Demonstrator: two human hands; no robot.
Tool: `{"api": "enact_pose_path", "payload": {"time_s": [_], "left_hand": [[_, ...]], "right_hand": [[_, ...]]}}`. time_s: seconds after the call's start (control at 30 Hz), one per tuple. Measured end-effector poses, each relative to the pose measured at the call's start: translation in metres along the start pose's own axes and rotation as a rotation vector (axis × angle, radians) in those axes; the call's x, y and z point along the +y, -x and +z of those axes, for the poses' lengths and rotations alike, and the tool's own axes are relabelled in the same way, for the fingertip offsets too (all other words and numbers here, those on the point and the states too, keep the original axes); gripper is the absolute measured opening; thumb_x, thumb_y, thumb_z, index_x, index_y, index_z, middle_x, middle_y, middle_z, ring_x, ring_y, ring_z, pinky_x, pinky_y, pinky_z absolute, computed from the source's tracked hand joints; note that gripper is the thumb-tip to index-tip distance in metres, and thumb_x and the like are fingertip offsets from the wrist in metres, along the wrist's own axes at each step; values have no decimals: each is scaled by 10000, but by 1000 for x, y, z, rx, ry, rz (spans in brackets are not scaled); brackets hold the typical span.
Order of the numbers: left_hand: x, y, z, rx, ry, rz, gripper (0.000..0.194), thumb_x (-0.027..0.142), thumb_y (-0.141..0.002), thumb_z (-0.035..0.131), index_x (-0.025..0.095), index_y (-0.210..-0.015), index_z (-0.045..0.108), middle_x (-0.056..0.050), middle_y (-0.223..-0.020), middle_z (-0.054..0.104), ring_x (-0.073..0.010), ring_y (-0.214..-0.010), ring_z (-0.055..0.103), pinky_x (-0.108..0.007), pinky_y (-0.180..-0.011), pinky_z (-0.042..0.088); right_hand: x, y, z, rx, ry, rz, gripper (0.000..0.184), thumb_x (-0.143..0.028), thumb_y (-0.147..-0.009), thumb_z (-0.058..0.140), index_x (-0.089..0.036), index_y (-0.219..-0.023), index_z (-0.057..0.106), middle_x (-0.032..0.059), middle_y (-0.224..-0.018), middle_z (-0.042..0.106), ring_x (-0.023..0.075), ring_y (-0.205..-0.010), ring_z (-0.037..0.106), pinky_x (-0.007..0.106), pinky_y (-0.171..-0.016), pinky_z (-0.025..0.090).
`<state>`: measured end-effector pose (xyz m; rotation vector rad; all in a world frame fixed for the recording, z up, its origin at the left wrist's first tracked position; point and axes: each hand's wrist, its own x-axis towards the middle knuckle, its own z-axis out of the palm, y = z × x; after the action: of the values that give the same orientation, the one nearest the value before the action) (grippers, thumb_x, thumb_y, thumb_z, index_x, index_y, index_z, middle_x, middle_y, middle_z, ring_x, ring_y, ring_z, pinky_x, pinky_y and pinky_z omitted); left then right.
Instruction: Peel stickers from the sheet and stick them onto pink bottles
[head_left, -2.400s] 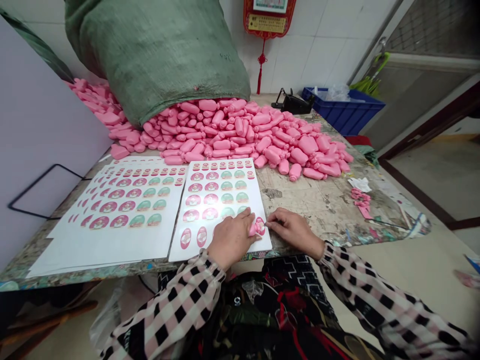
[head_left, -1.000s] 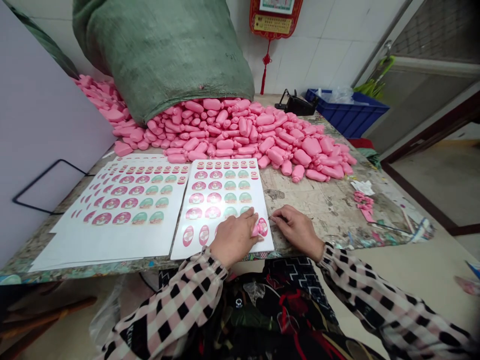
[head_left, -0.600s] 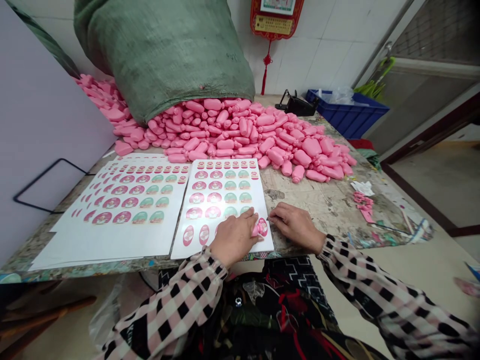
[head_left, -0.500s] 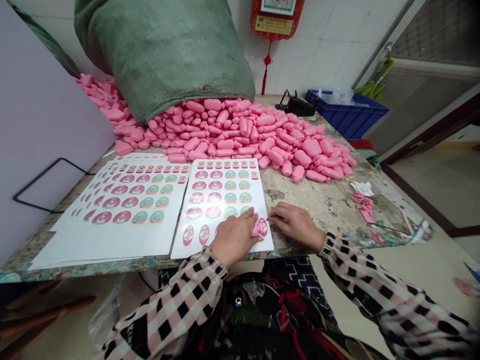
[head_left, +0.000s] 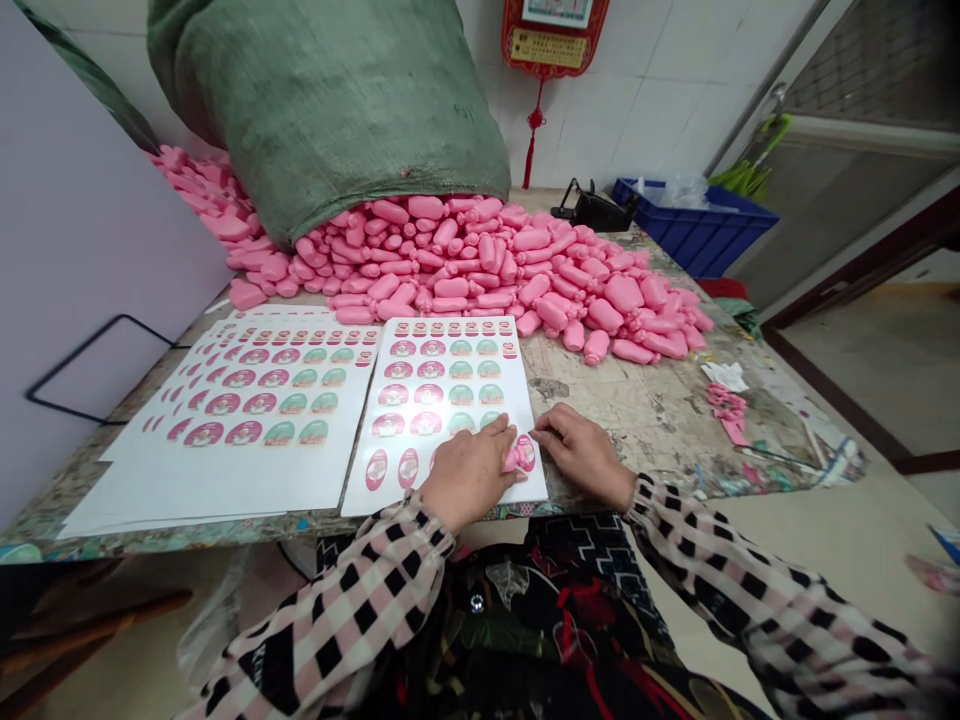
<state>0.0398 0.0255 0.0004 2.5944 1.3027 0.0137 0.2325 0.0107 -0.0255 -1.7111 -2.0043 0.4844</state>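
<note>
My left hand (head_left: 471, 474) rests on the lower right of a white sticker sheet (head_left: 514, 385), fingers closed around a small pink plastic bottle (head_left: 515, 459). Only the end of that bottle shows past my fingers. Beside it, at the sheet's right edge, is a pink oval sticker (head_left: 529, 452). My right hand (head_left: 585, 452) lies on the table just right of the sheet, its thumb and forefinger pinched together at that sticker's edge. A small dark tip seems to show at the pinch, too small to name. The sheet bears rows of pink and green stickers.
More sticker sheets (head_left: 217, 480) lie fanned at the left. Behind them, pink bottles (head_left: 465, 270) spill in a heap from a green sack (head_left: 330, 110). A blue crate (head_left: 694, 230) stands at the back right. Pink scraps (head_left: 727, 410) and a white crumpled paper (head_left: 726, 376) lie on the right.
My right hand has moved slightly left, bringing its fingertips closer to the pink oval sticker at the sheet's edge. My left hand has stayed in place with the bottle.
</note>
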Motion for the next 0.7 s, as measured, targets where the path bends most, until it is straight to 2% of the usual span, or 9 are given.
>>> {"api": "enact_pose_path", "payload": {"time_s": [0.17, 0.37, 0.7], "left_hand": [[0, 0, 1, 2, 3, 0, 568, 533, -774, 511, 309, -1289, 433, 38, -1428, 365, -259, -996, 575, -380, -769, 473], [0, 1, -1, -16, 3, 3, 573, 528, -786, 491, 291, -1302, 418, 16, -1429, 364, -257, -975, 573, -387, -779, 465], [1, 1, -4, -49, 49, -10, 562, 521, -795, 478, 302, -1307, 406, 10, -1440, 341, -260, -1011, 562, -394, -806, 449]], "right_hand": [[0, -8, -5, -48, 13, -32, 115, -293, -846, 494, -223, -817, 580, 1, -852, 581, 130, -761, 535, 245, -670, 385], [1, 0, -8, -58, 34, -27, 132, -305, -850, 489, -220, -814, 583, 2, -849, 579, 126, -749, 535, 244, -665, 381], [6, 3, -15, -162, -51, -22, 119, -286, -822, 520, -214, -793, 611, 2, -822, 603, 133, -744, 550, 255, -675, 400]]}}
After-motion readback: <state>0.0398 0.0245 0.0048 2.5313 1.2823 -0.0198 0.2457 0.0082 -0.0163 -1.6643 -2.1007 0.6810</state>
